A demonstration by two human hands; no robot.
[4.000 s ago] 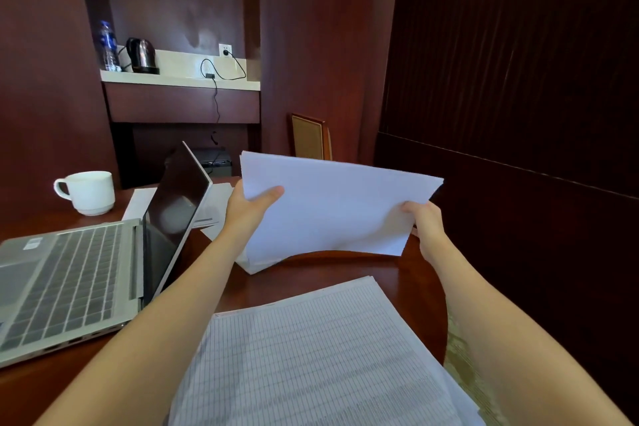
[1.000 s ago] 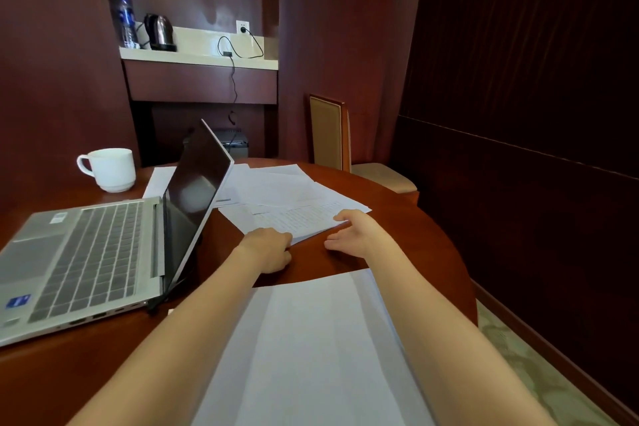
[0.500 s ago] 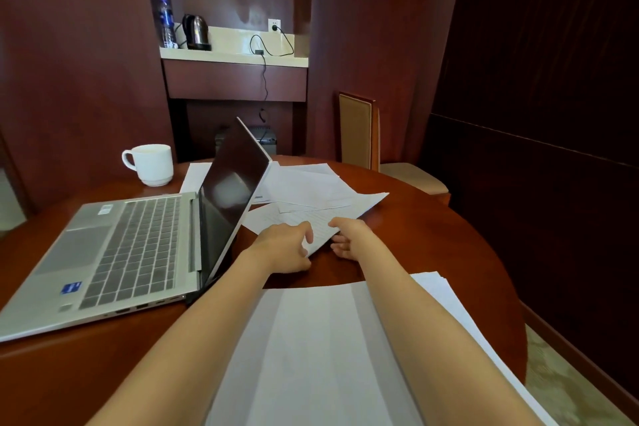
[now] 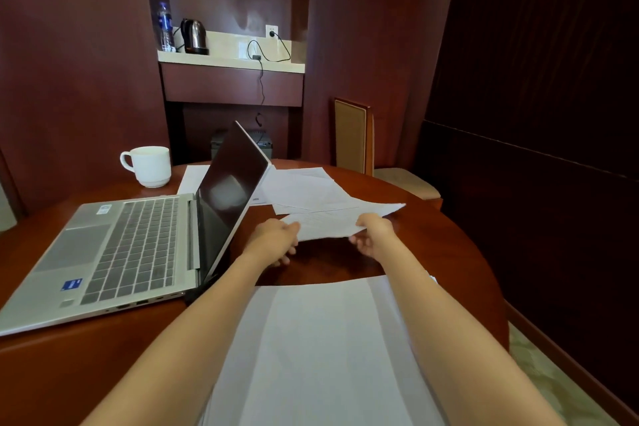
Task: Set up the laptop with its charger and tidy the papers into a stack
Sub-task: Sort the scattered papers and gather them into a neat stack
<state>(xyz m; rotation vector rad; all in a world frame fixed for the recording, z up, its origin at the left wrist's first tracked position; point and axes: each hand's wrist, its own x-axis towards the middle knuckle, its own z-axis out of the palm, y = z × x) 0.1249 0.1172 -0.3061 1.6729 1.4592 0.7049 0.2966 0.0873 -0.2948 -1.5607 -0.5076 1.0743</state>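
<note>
As the left hand [image 4: 276, 239] and right hand [image 4: 375, 235] pinch a sheet [image 4: 332, 221] held just off the bench [image 4: 442, 252] beside the laptop [image 4: 131, 252], the paper-tidying looks midway; next, I'd say, it wants laying squarely on the near stack [image 4: 321, 339].

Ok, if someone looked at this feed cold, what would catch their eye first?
The left hand and right hand hold one sheet of paper by its near edge at the middle of the round table. Nearer the person lies a big white stack of paper, and an open laptop with a dark screen sits on the left.
</note>
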